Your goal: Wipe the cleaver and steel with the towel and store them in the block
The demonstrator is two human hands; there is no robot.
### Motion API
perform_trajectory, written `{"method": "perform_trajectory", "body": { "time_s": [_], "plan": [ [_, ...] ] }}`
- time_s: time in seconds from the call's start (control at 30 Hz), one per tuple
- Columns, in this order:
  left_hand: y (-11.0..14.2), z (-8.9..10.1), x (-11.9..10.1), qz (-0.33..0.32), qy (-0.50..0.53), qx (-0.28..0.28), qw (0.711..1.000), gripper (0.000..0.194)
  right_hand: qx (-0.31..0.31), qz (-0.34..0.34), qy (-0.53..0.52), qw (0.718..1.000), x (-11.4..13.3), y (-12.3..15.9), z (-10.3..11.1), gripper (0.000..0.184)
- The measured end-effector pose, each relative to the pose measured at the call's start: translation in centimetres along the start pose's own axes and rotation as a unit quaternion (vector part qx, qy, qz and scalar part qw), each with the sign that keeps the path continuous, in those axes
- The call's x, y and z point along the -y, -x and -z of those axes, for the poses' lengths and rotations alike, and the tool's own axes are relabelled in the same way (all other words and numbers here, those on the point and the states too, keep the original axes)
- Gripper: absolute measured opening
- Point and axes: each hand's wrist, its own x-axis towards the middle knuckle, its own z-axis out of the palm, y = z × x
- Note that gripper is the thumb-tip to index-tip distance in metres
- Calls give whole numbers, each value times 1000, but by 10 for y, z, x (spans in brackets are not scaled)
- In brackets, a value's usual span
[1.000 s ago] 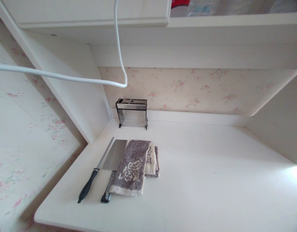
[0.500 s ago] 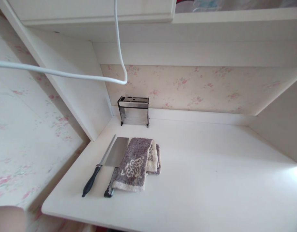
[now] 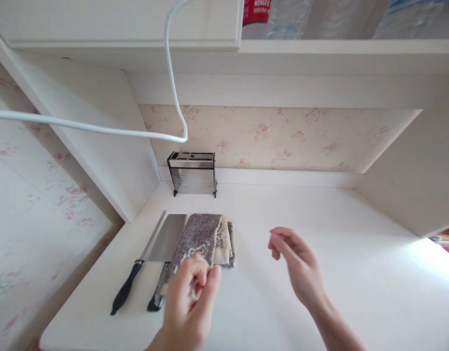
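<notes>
My left hand (image 3: pixel 191 302) hovers in front of the folded towel (image 3: pixel 200 234), its fingers loosely curled and the thumb a little apart, with nothing visible in it. It covers the towel's lower part. Purple-brown and cream, the towel lies partly over a cleaver (image 3: pixel 168 239) with a dark handle. Left of the cleaver rests a sharpening steel (image 3: pixel 125 287) with a black handle. Over the counter to the right of the towel is my right hand (image 3: pixel 297 261); its thumb and fingers are drawn together, and I see nothing in them.
A knife block (image 3: pixel 193 173) with clear sides stands against the back wall. The white counter (image 3: pixel 261 209) sits under a cabinet (image 3: pixel 129 24). A white cable (image 3: pixel 136 132) hangs across the upper left. Plastic-wrapped items (image 3: pixel 288 19) fill the shelf above.
Both my hands have come into view over the counter. The view has shifted slightly, showing more of the upper shelf. The towel, cleaver and steel look unmoved.
</notes>
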Motion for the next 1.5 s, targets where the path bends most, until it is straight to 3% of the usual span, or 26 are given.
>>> {"method": "perform_trajectory", "body": {
  "time_s": [0.13,0.23,0.37,0.53,1.03,1.13,1.27,1.33,1.4,1.5],
  "plan": [
    [-18,-45,36,77,-72,230,967,33,128,-93,22,987,-43,-2,-38,28],
    [-31,-64,56,71,-116,306,942,33,185,-66,74,978,-71,3,-57,20],
    [-49,-79,77,68,-128,302,942,31,218,-1,148,965,-86,8,-62,19],
    [-49,-90,93,71,-111,313,941,34,214,2,122,969,-83,4,-56,18],
    [-34,-89,93,47,-114,286,950,27,226,28,134,964,-83,7,-54,18],
    [-37,-74,79,47,-112,259,958,22,199,0,126,972,-83,10,-55,17],
    [-40,-16,62,77,-150,121,978,25,137,-10,117,984,-68,17,-61,24],
    [-37,20,65,108,-188,64,974,27,133,23,104,985,-50,21,-69,24],
    [-30,51,76,144,-244,42,958,29,145,67,89,983,-28,24,-81,23],
    [-17,79,98,186,-321,39,928,28,180,119,99,971,-4,26,-106,25]
  ]
}}
